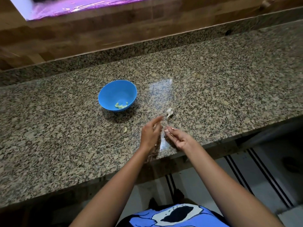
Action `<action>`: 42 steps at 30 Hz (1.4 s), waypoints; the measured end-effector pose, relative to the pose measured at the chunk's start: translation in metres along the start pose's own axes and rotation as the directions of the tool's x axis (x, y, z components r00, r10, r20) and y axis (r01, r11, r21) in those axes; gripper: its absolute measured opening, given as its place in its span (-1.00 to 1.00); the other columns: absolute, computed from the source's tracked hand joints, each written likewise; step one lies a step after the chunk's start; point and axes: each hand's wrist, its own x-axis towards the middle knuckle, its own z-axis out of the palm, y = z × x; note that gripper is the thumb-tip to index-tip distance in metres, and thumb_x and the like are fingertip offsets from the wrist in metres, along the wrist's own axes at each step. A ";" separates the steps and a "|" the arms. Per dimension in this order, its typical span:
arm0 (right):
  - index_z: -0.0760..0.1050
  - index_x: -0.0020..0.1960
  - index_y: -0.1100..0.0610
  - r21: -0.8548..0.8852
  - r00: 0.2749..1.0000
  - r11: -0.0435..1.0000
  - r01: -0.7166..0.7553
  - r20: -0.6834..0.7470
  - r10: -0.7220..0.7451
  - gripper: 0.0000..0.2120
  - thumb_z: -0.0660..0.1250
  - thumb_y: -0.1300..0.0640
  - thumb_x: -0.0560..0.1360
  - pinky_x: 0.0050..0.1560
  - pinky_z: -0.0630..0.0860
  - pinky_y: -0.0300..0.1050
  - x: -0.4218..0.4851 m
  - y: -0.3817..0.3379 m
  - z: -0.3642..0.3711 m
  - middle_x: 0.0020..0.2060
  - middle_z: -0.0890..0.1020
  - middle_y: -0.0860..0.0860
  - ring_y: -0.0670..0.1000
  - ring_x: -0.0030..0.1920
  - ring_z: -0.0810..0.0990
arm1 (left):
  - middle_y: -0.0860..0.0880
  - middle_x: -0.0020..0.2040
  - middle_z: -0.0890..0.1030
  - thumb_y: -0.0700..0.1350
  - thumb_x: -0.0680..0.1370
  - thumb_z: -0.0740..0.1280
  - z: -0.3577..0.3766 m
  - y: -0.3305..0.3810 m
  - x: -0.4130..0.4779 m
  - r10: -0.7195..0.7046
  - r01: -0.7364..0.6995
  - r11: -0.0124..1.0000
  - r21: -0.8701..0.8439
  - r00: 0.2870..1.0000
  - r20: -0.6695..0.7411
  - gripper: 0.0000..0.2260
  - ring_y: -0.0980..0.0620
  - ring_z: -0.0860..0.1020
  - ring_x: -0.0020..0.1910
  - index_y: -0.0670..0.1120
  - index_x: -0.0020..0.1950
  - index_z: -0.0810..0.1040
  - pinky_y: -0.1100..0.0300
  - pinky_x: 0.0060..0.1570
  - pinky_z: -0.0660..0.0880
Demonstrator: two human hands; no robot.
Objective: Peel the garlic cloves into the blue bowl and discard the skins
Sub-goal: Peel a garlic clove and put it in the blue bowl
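The blue bowl (114, 90) stands on the granite counter (65, 128) with several peeled garlic cloves (121, 105) in its bottom. One loose clove (125, 129) lies on the counter in front of the bowl. A garlic stem with papery skin (169, 112) rests to the bowl's right. My left hand (150, 135) hovers near the counter's front edge, fingers stretched out and nothing clearly in it. My right hand (178, 140) is beside it, fingertips pinched on small bits of garlic skin (168, 129).
A clear plastic bag (161, 95) lies flat on the counter from right of the bowl down to between my hands. A wooden ledge (98, 35) runs behind the counter. The counter's front edge (188, 154) is right under my wrists.
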 end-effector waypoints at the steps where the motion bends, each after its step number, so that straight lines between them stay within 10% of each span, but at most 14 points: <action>1: 0.48 -0.07 0.34 -0.029 0.999 0.999 0.033 -0.014 -0.034 -0.90 0.23 0.46 0.48 -0.14 0.57 -0.10 0.002 -0.004 -0.004 -0.02 0.60 0.22 0.11 0.01 0.62 | -0.03 0.29 0.53 -0.19 0.59 0.25 0.001 0.003 0.009 -0.017 0.019 0.998 0.054 0.999 -0.033 -0.65 0.13 0.55 0.09 -0.04 0.38 0.41 0.41 0.06 0.49; 6: 0.39 0.23 0.43 -0.011 0.989 0.992 0.129 -0.073 -0.130 -0.71 0.20 0.45 0.51 -0.11 0.59 -0.20 0.010 -0.024 -0.025 0.17 0.54 0.27 0.10 0.06 0.57 | -0.09 0.30 0.49 -0.14 0.49 0.38 0.025 0.010 0.057 -0.045 0.027 0.955 0.295 0.998 0.054 -0.48 -0.01 0.51 0.19 0.04 0.42 0.35 -0.01 0.22 0.48; 13: 0.36 0.27 0.44 0.039 0.983 0.988 0.147 -0.113 -0.142 -0.65 0.21 0.44 0.50 -0.36 0.59 -0.27 0.016 -0.043 -0.036 -0.05 0.63 0.24 0.00 -0.28 0.65 | -0.15 0.21 0.57 -0.20 0.55 0.29 0.049 0.019 0.103 -0.052 0.034 0.963 0.268 0.997 0.059 -0.65 0.22 0.52 -0.20 -0.06 0.35 0.45 0.51 -0.36 0.42; 19: 0.45 0.18 0.37 0.013 0.978 0.986 0.167 -0.133 -0.163 -0.73 0.26 0.40 0.49 -0.23 0.62 -0.21 0.019 -0.056 -0.039 -0.04 0.62 0.22 0.06 -0.14 0.66 | -0.04 0.27 0.52 -0.04 0.60 0.23 0.022 0.007 0.094 0.015 0.006 0.961 0.276 0.997 -0.074 -0.66 0.01 0.50 0.21 -0.08 0.36 0.42 0.05 0.21 0.47; 24: 0.50 0.01 0.31 -0.003 0.975 0.987 0.163 -0.154 -0.162 -0.88 0.27 0.39 0.48 -0.09 0.61 -0.20 0.015 -0.056 -0.042 0.01 0.61 0.19 0.07 -0.07 0.65 | 0.03 0.51 0.19 -0.05 0.66 0.04 0.018 -0.016 0.047 0.047 -0.161 0.900 0.404 0.960 0.278 -0.61 0.10 0.13 0.48 0.00 0.51 0.18 0.07 0.47 0.09; 33: 0.48 0.12 0.38 -0.008 0.952 0.969 0.246 -0.188 -0.243 -0.78 0.27 0.40 0.47 0.00 0.59 -0.15 -0.001 -0.053 -0.058 -0.04 0.62 0.21 0.08 -0.07 0.64 | -0.02 0.56 -0.07 0.06 0.67 -0.10 0.068 -0.018 0.056 0.055 -0.292 0.691 0.662 0.934 0.354 -0.52 0.03 -0.10 0.53 -0.07 0.55 -0.09 0.11 0.49 -0.15; 42: 0.47 0.11 0.39 0.019 0.956 0.969 0.247 -0.171 -0.240 -0.80 0.24 0.42 0.49 0.07 0.50 -0.13 -0.005 -0.043 -0.046 0.06 0.58 0.25 0.09 -0.05 0.60 | -0.10 0.45 0.33 0.08 0.62 0.11 0.029 -0.027 0.020 0.281 -0.741 0.541 0.397 0.604 0.746 -0.58 -0.03 0.33 0.40 -0.03 0.44 0.35 0.12 0.40 0.26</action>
